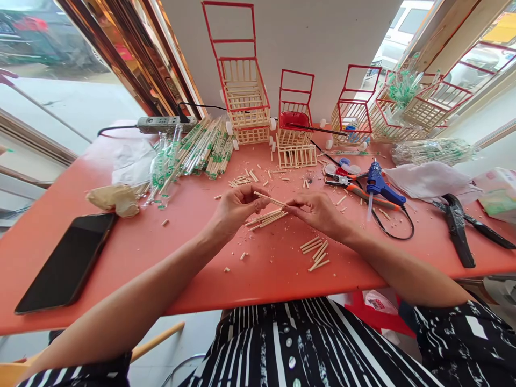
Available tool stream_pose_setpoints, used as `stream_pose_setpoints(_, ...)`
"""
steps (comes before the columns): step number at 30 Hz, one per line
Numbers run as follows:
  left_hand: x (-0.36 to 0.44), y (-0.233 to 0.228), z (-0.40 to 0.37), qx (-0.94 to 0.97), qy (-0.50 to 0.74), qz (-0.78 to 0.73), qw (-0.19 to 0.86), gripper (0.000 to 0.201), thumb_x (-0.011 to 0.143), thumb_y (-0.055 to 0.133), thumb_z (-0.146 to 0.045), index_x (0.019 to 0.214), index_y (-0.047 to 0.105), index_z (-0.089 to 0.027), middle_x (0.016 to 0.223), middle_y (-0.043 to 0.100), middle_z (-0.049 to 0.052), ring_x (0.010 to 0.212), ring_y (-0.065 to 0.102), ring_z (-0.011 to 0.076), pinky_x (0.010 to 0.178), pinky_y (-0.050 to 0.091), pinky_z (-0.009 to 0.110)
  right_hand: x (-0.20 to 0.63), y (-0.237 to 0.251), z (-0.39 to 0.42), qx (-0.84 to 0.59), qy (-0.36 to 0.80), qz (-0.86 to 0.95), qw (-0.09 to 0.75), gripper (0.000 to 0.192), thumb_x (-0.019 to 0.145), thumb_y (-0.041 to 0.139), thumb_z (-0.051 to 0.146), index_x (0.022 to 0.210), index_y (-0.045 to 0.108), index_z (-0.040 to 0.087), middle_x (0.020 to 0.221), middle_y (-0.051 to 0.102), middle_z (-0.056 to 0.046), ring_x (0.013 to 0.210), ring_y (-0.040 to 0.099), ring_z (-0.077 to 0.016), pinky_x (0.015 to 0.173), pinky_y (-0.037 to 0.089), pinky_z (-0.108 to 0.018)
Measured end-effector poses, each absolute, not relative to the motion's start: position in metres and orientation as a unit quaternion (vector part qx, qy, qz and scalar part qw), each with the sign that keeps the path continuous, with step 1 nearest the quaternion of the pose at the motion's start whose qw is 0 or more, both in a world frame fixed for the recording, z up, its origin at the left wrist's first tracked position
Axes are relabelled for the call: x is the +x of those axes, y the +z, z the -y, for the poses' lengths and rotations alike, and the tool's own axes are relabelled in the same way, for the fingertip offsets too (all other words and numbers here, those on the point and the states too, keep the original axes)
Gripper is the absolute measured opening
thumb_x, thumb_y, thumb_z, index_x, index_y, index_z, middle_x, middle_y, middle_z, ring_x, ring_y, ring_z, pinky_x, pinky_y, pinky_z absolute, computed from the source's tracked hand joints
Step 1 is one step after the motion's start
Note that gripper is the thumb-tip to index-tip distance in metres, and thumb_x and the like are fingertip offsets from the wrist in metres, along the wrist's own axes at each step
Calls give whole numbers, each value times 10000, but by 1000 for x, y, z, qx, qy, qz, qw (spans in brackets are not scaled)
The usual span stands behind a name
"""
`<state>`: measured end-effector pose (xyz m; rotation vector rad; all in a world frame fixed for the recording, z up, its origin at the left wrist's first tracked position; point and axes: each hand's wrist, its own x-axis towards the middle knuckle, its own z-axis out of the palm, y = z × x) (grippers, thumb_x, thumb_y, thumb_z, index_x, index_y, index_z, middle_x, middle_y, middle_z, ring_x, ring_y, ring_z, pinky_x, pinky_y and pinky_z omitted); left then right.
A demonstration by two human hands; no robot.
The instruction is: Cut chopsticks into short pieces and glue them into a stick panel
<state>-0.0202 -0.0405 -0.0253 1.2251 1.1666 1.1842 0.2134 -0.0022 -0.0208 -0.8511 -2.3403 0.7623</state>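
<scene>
Between both hands, a thin wooden stick (271,199) is held slantwise above the table's middle. My left hand (241,204) pinches it near its left end, thumb and forefinger closed. At the other end, the fingertips of my right hand (312,210) are closed on the same stick. Just below lie several longer sticks (268,219), side by side on the red table (177,258). A small group of short cut sticks (316,252) rests nearer the front edge. More short pieces (244,179) are scattered beyond my left hand.
Miniature stick carts (245,97) with red frames stand along the wall. A blue glue gun (377,180), pliers (341,181) and a black cutter (457,231) lie at right. At left are a phone (66,263), wrapped stick bundles (201,148) and a power strip (165,124).
</scene>
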Motion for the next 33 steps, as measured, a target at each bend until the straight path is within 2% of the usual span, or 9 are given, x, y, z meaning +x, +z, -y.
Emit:
stream_pose_setpoints(5,-22,-29,39,464,507,-463,560,338,693,920,-426,730,713,-162,659,649,7,611,570,111,612,438,249,209,-13,11,-331,355,848,211,361,1022,620,460,916,794,162,769,725,-14,708,603,-154,669,403,-265)
stream_pose_setpoints(11,-22,-28,40,454,468,-462,601,380,660,958,-425,676,697,-149,639,669,18,558,544,90,531,385,223,208,-2,13,-318,430,831,155,603,1073,432,578,764,710,141,701,607,-7,669,506,-129,615,337,-257)
stream_pose_setpoints(15,-16,-21,41,475,444,-459,605,412,622,963,-433,639,667,-148,578,623,-2,493,477,73,462,318,215,206,-3,12,-318,461,811,167,476,1011,566,536,863,750,122,708,592,6,647,451,-106,604,330,-245)
stream_pose_setpoints(18,-10,-16,42,477,432,-472,602,440,587,962,-455,622,645,-152,532,587,-14,453,438,68,432,281,212,205,-7,13,-314,492,792,178,416,956,638,513,902,746,115,711,583,15,658,466,-105,619,356,-238)
stream_pose_setpoints(23,-5,-10,43,482,430,-489,586,467,535,974,-461,594,629,-153,541,598,-4,483,470,79,465,327,209,204,-6,14,-313,535,768,163,433,932,663,543,807,685,129,711,580,13,679,501,-114,641,375,-247)
stream_pose_setpoints(28,-5,-10,43,489,436,-489,576,454,564,950,-474,596,629,-155,539,595,-5,494,481,83,487,348,212,206,-1,13,-315,548,762,137,468,929,670,576,796,696,128,695,600,8,665,510,-118,634,349,-262)
stream_pose_setpoints(33,-4,-7,44,481,443,-485,581,465,530,971,-468,589,634,-153,536,593,-11,499,491,82,490,352,205,207,0,12,-303,550,767,133,427,952,636,524,790,685,132,691,579,11,670,507,-117,646,353,-266)
